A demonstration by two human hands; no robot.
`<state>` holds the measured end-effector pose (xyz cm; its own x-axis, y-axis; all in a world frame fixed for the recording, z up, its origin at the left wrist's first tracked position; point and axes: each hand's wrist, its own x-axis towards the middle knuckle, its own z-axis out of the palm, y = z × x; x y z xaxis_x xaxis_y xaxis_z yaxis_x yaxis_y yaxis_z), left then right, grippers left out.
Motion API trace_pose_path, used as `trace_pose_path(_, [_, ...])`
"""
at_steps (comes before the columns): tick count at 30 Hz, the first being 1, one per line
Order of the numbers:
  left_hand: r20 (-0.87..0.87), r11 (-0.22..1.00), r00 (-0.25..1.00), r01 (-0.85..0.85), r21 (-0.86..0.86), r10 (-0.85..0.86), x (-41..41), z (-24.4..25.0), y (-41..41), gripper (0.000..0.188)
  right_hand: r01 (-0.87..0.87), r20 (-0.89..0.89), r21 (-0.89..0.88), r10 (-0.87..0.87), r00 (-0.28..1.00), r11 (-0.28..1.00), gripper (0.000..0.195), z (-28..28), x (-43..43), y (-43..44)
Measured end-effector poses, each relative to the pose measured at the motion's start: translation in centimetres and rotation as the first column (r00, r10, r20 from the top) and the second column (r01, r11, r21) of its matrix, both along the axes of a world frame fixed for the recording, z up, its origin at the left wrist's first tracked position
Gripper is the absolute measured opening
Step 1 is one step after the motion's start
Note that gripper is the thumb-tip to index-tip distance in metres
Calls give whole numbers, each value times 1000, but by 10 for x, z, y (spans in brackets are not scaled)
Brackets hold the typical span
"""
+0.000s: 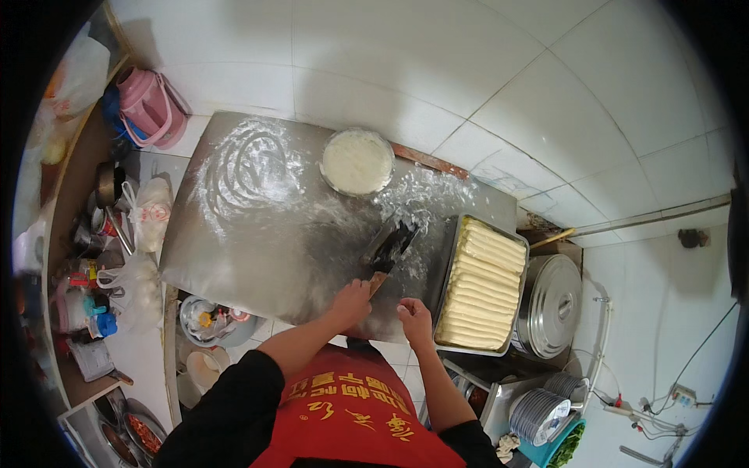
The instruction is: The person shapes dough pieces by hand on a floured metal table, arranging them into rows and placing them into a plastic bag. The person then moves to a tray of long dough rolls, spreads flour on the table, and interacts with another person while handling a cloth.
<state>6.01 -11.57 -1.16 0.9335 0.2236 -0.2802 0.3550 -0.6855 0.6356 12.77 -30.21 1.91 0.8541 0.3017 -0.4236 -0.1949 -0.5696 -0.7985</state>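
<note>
My left hand [351,303] grips the wooden handle of a broad-bladed cleaver [388,244], whose dark blade lies over the floured metal worktop [263,251]. My right hand [414,319] is raised at the worktop's near edge, its fingers curled and close together; whether anything small is between them I cannot tell. Just right of it, a metal tray [443,281] holds several long strips of pale dough [483,286] laid side by side. A round bowl [358,162] with a pale, floury content stands at the back of the worktop.
White flour is spread at the back left and around the blade. A reddish strip [430,161] lies along the tiled wall. Right of the tray stands a large lidded pot [553,306], above stacked plates [538,415]. At left are a pink thermos [152,108], plastic bags [151,216] and a basin [216,322].
</note>
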Motion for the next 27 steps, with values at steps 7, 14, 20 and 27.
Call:
trace_pose_path(7, [250,993,963,-110,35,98,73,-23,-7,35,83,82,-15,-82,993,996,15,30,11,3])
trace_pose_path(14, [-423,-432,866,-286,-856,265,62,36,69,57,-183,313,67,154,937,981,59,62,99,69])
trace_pose_path(20, [-413,-453,744,-167,-876,526,41,56,51,73,-705,725,-420,679,118,571,60,31,60,143])
trace_pose_path(27, [191,510,518,-590,-625,834,-103,61,89,48,-658,480,-232,672,563,717,43,-61,106,112])
